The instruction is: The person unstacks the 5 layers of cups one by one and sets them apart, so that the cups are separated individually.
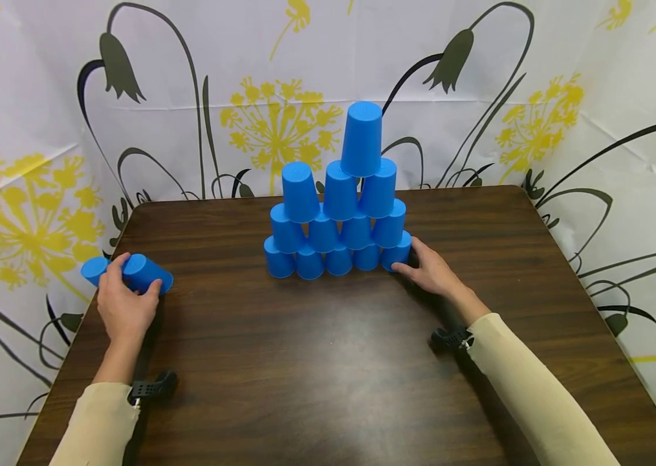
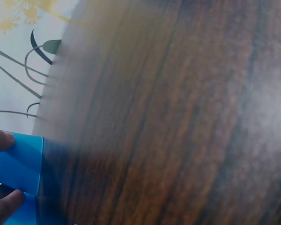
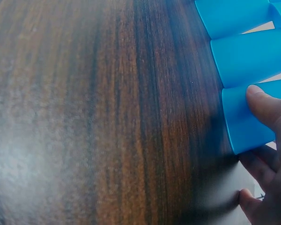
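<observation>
Blue cups stand upside down in a tiered stack (image 1: 323, 233). Three cups form its third row, and a single top cup (image 1: 361, 139) sits over the right two of them. My right hand (image 1: 433, 266) grips the bottom row's rightmost cup (image 1: 396, 252), thumb on its near side and fingers round its outer side. At the table's left edge, my left hand (image 1: 127, 307) holds a blue cup (image 1: 144, 273) between thumb and fingers. Another blue cup (image 1: 95, 268) is just left of it, partly hidden by the fingers. In the left wrist view, fingertips touch both cups.
The dark wooden table (image 1: 305, 362) fills the space before me. Behind and beside it hangs a white cloth (image 1: 316, 52) with yellow and grey-green flowers. The stack stands toward the far side. Each wrist wears a black band (image 1: 153, 386).
</observation>
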`<state>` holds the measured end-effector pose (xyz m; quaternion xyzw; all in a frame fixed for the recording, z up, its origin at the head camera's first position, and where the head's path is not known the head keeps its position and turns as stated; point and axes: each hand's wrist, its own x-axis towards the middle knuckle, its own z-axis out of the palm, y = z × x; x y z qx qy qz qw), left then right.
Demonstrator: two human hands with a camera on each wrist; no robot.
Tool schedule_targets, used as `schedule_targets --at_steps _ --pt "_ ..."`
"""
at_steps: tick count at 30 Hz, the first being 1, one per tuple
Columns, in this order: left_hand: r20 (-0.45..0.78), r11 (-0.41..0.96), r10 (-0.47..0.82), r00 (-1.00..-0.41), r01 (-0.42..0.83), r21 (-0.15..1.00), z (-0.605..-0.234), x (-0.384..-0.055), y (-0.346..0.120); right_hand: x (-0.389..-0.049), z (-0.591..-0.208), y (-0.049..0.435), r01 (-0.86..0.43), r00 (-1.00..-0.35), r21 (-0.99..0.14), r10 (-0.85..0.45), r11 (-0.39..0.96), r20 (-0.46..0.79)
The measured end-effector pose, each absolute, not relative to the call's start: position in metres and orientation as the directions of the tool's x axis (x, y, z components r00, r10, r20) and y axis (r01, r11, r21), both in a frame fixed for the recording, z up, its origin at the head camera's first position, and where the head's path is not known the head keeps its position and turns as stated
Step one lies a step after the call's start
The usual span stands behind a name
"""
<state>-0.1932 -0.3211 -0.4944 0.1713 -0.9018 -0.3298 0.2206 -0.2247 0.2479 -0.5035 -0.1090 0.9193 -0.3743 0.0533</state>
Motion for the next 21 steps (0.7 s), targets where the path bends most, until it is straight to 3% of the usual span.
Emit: schedule_targets --at_steps 21 --pt "0.297 0.748 -0.431 -0.852 -0.154 0.646 -0.4912 -0.1899 -0.3216 -0.225 -0.5053 0.2489 -0.16 -0.97 -0.705 -0.242 0.691 -0.017"
